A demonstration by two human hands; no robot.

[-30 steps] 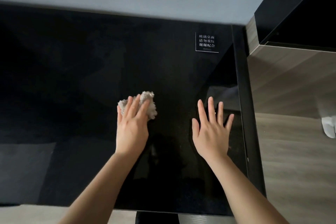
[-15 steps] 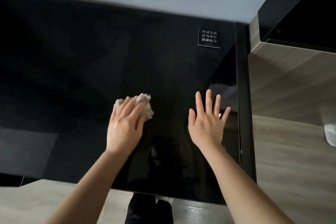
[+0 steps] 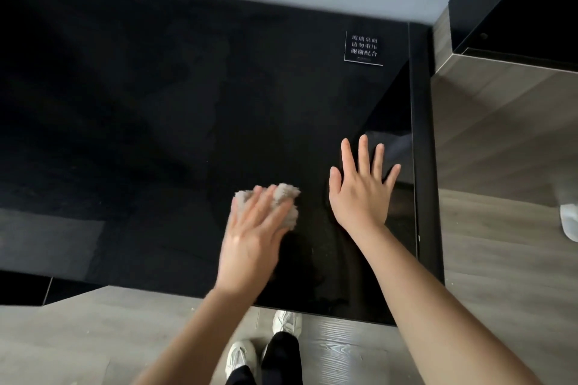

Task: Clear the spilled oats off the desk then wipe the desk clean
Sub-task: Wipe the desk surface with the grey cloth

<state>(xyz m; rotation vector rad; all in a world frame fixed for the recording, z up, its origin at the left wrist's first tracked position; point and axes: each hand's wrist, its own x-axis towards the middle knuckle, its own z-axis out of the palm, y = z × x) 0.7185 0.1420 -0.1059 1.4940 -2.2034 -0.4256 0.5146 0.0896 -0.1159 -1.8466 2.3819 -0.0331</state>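
A person leans over a glossy black desk (image 3: 162, 122), both bare arms reaching in from the near edge. The left hand (image 3: 253, 237) presses down on a crumpled grey-white cloth (image 3: 286, 200), its fingers spread flat over the wad rather than curled around it — the cloth bulges out past the fingertips and lies on the glass toward the near right corner. The hand is blurred, so how firmly it bears on the cloth cannot be told.

The right hand (image 3: 361, 194) lies just beside the cloth, on its right, fully open with palm down and fingers fanned, holding nothing. Its fingertips point toward the far edge, and it sits close to the desk's right edge, where a black frame strip (image 3: 422, 134) runs along the glass.

Near the far right corner a small sign (image 3: 364, 48) with white characters sits on the desk top. Faint pale specks show on the glass between the two wrists — too small to say whether they are oats.

Below the near edge, a wood-grain floor (image 3: 344, 350) shows, with the person's white sneakers (image 3: 240, 356) and dark trouser legs. A wood-toned cabinet (image 3: 500, 122) stands to the right of the desk.
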